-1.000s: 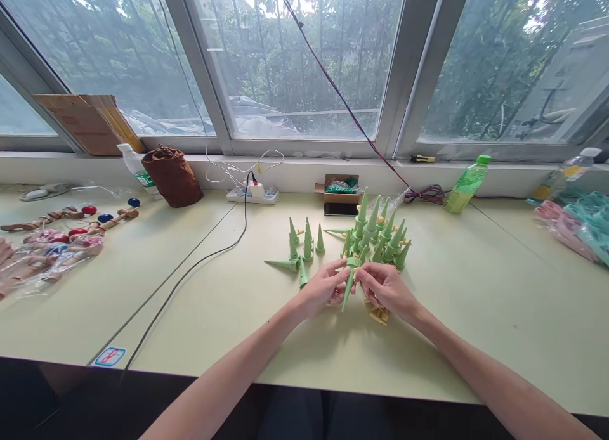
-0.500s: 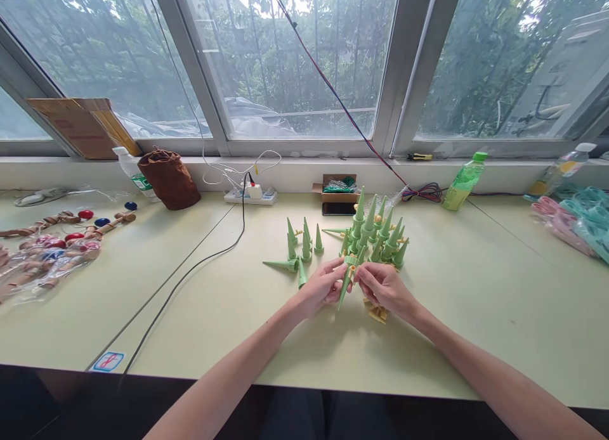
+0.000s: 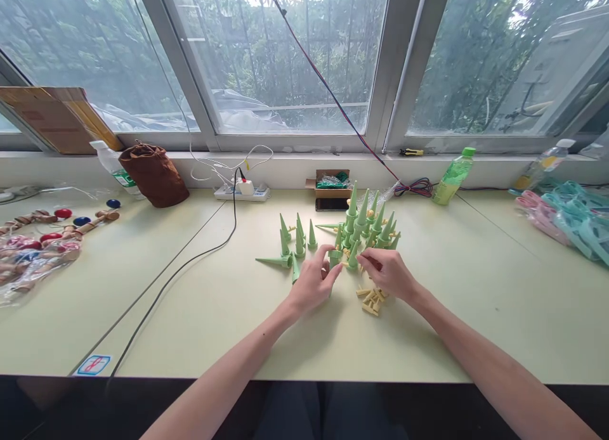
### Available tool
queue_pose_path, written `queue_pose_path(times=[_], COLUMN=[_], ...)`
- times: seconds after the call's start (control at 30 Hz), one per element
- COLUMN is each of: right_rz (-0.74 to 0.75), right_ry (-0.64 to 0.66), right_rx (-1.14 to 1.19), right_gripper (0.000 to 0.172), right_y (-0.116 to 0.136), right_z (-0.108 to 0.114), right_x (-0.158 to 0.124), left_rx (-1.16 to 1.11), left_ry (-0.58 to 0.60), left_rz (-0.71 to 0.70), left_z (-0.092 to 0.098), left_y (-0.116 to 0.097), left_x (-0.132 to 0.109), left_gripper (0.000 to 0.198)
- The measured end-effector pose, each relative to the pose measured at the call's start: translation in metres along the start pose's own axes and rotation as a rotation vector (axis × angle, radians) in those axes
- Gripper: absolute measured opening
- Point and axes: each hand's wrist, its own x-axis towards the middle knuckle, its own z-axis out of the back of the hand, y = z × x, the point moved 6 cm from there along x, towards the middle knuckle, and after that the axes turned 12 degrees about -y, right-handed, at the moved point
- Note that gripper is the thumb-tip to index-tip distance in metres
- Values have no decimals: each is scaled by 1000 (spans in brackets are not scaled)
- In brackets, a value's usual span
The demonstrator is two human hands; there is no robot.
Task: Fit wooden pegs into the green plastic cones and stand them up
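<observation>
My left hand has its thumb and fingers curved round a green cone piece, just in front of the cluster. To its right, my right hand is closed, its fingertips pinched together; what they hold, if anything, is too small to tell. Behind both hands stands a dense cluster of green spikes with small yellow parts among them. Several separate green cones are at the left, some upright and one lying on its side. A small pile of yellow pegs lies below my right hand.
A phone and an open small box are behind the cluster. A power strip, a brown pouch and a green bottle stand along the back. Bagged wooden toys lie left; pink and teal items lie right.
The cone piece, tilted toward me between both hands before, is now upright in my left hand. My hands have moved apart, and the yellow pegs show more fully. The view has shifted slightly.
</observation>
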Motion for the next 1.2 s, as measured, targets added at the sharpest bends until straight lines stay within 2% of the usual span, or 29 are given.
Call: queue_pose_path(times=[0.2,0.3,0.4,0.67,1.0,1.2], right_rz=[55,37,7,-5,5,4], right_ry=[93,130,173,299,304,311], right_rx=[-119,-179,-228,-324,-318,-191], right_gripper=[35,33,24,16,21,18], right_y=[-2,-7,-12,-12,-11,-5], right_z=[0,3,5,-2,-5,-6], right_x=[0,1,2,-2,-2,-6], left_rx=[204,239,258,318,240,249], left_ry=[45,67,71,69,44,67], left_rz=[-83,-90,-91,-75,-68,-76], left_z=[-5,-8,-9,-10,-8,-9], left_y=[3,6,8,10,6,6], left_x=[-5,-6,-6,-6,-6,-6], left_gripper=[31,30,30,41,44,48])
